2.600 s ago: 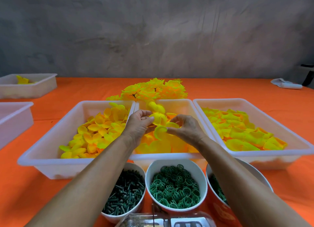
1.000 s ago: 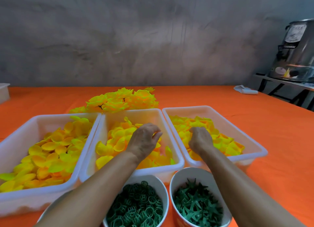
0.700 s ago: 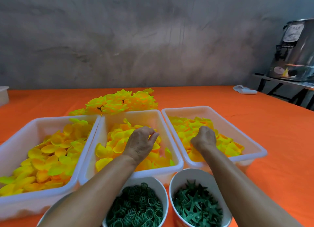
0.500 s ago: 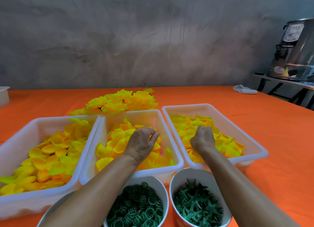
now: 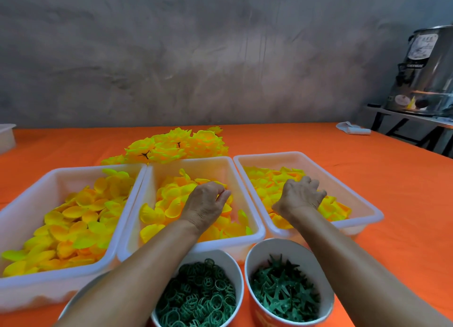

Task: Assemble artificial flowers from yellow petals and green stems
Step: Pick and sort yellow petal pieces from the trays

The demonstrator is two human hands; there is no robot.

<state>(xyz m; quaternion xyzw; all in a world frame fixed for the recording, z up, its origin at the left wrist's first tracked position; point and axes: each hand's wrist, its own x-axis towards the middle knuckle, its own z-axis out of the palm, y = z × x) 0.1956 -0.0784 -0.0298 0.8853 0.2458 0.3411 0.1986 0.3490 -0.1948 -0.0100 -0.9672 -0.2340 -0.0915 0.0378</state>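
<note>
- The table (image 5: 367,179), under an orange cloth, carries three white trays in a row with paper cups nearer the person.
- The left tray (image 5: 31,204) holds small yellow petals and no hand is at it.
- The middle tray (image 5: 220,162) holds yellow petals (image 5: 171,199); the left hand (image 5: 208,204) hovers over them with fingers (image 5: 224,195) curled together, probably pinching petals, though what they hold is hidden under the hand.
- The right tray (image 5: 355,194) holds larger petals (image 5: 269,177); the right hand (image 5: 300,196) is down among them, fingers bent into the heap, and I cannot tell whether they have clamped on one.
- A pile of finished flowers (image 5: 176,145) lies just behind the middle tray.
- One cup (image 5: 235,272) holds green rings (image 5: 196,295); the cup beside it (image 5: 250,265) holds green star-shaped pieces (image 5: 284,292).
- A third cup at the left is mostly covered by the left forearm, contents unseen.
- The step looks like gathering petal layers: next, the right hand should lift one large petal clear and bring it to the left hand for stacking.
</note>
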